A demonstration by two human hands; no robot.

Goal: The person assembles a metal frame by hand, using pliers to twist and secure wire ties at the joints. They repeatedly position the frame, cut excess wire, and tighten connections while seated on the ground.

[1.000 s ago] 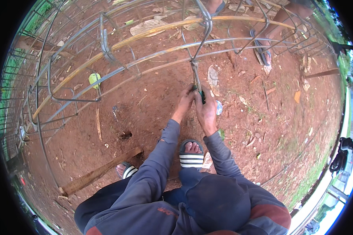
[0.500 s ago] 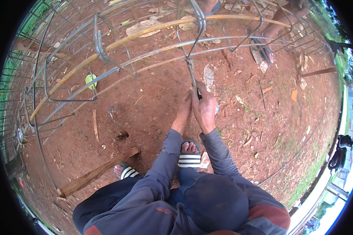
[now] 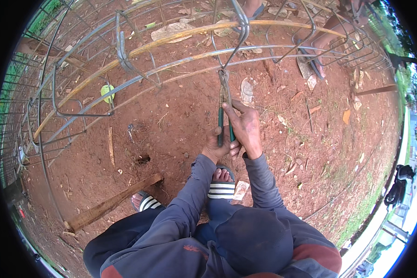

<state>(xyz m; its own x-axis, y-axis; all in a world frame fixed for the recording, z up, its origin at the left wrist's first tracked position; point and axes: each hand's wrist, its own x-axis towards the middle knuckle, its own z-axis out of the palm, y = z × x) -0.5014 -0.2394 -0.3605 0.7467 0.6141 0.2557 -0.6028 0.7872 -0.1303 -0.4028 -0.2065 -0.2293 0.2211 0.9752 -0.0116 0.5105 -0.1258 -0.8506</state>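
Observation:
Long-handled pincers (image 3: 220, 118) with dark green grips point away from me, their jaws at the lower rod of a steel rebar cage (image 3: 190, 56). The handles stand slightly apart. My right hand (image 3: 247, 129) is closed around the right handle, its thumb reaching toward the pivot. Lower down, my left hand (image 3: 214, 149) is closed about the end of the left handle, and its fingertips are partly hidden. At the jaws, a bent stirrup (image 3: 240, 34) meets the rod; any tie wire there is too small to make out.
Beyond the cage, another person's sandalled foot (image 3: 312, 62) and lower legs show. A wooden plank (image 3: 111, 204) lies at the left by my feet. Dry leaves (image 3: 247, 90) are scattered over the red soil. A small hole (image 3: 143, 159) lies left of my hands.
My hands have moved from together near the pivot to the handles. The left hand has drawn back toward me, and the pincers' handles are now spread and visible.

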